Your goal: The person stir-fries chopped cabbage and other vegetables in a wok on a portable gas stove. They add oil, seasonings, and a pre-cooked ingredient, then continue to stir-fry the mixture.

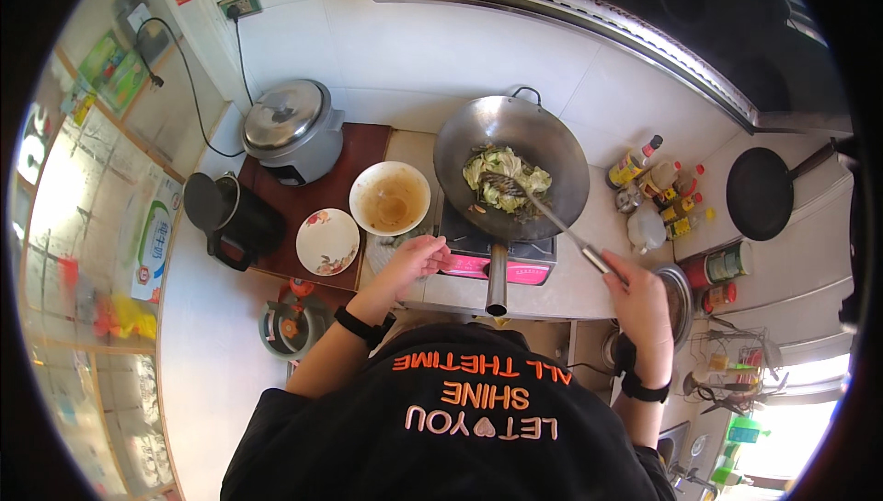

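A metal wok (510, 166) stands on a gas stove (524, 270), its hollow handle towards my body. Leafy cabbage (507, 170) lies in the bottom of it. My right hand (638, 294) grips a slotted metal spatula (569, 235), whose head rests on the cabbage. Between the wok and my body, my left hand (417, 259) is raised just left of the stove, fingers slightly curled, holding nothing. Beyond it a white bowl (390, 197) contains brownish liquid. A flower-patterned plate (328, 242) sits to the left of that bowl.
A rice cooker (290, 128) and a black kettle (255, 225) stand at the left. Sauce bottles (679, 211) are grouped right of the wok. A black frying pan (760, 194) hangs on the right wall. Below the counter at left is a gas cylinder (293, 325). A range hood (586, 25) overhangs the back.
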Demonstrator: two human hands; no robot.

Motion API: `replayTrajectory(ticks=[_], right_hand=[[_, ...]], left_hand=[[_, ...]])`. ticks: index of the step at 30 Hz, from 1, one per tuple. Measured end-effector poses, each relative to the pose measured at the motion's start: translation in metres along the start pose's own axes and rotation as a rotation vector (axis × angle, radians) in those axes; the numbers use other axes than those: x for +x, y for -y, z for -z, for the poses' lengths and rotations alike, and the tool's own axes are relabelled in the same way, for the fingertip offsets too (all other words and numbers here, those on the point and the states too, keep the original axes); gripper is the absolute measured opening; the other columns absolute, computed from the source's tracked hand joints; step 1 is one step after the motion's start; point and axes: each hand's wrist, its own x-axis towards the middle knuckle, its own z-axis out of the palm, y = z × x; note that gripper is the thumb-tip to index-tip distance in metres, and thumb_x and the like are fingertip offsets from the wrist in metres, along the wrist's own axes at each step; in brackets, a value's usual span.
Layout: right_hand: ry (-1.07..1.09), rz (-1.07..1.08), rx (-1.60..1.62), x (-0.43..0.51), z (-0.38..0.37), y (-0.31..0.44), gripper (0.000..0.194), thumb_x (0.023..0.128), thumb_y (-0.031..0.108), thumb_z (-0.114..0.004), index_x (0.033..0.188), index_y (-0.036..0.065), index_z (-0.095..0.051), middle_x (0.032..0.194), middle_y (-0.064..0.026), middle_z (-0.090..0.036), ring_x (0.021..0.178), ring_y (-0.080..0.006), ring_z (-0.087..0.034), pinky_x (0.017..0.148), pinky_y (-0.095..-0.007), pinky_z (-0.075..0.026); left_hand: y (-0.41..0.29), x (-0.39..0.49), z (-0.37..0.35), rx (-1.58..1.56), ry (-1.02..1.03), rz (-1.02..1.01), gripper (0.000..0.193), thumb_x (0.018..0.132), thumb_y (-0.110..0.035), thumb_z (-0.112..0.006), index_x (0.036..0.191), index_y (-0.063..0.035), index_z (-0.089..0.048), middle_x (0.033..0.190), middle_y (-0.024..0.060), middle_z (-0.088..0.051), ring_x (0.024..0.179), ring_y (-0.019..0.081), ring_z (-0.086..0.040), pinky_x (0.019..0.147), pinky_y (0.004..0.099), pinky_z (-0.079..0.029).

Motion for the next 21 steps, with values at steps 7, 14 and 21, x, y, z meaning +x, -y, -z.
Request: replayTrajectory(ticks=[7, 14, 21], right_hand=[[0.08, -0.195, -0.038, 0.001, -0.051, 0.007, 0.029, 0.084, 0.019, -0.06, 0.112, 0.012, -0.064, 0.091, -0.0206, -0.065, 0.083, -0.0379, -0.063, 0.073, -0.0429, -0.05], [0.195, -0.291, 0.201, -0.008, -0.033, 0.002, 0.031, 0.084, 0.011, -0.061, 0.114, 0.006, -0.063, 0.087, -0.0218, -0.065, 0.075, -0.0321, -0.065, 0.068, -0.0341, -0.049], [0.056, -0.23, -0.013, -0.015, -0.023, -0.002, 0.031, 0.083, 0.014, -0.06, 0.114, 0.009, -0.064, 0.09, -0.0194, -0.065, 0.082, -0.0349, -0.064, 0.071, -0.0388, -0.05]], left_hand=[[0.004, 0.0, 0.008, 0.011, -0.024, 0.008, 0.033, 0.095, -0.039, -0.048, 0.098, -0.0078, -0.058, 0.099, 0.0102, -0.066, 0.095, 0.0192, -0.064, 0.085, 0.0301, -0.045], [0.004, -0.004, 0.013, -0.003, -0.053, 0.022, 0.032, 0.095, -0.037, -0.048, 0.098, -0.0069, -0.057, 0.099, 0.0111, -0.066, 0.095, 0.0197, -0.064, 0.085, 0.0305, -0.046], [0.009, -0.01, 0.017, -0.019, -0.074, 0.001, 0.03, 0.095, -0.035, -0.048, 0.097, -0.0066, -0.058, 0.098, 0.0115, -0.067, 0.094, 0.0201, -0.064, 0.086, 0.031, -0.046]])
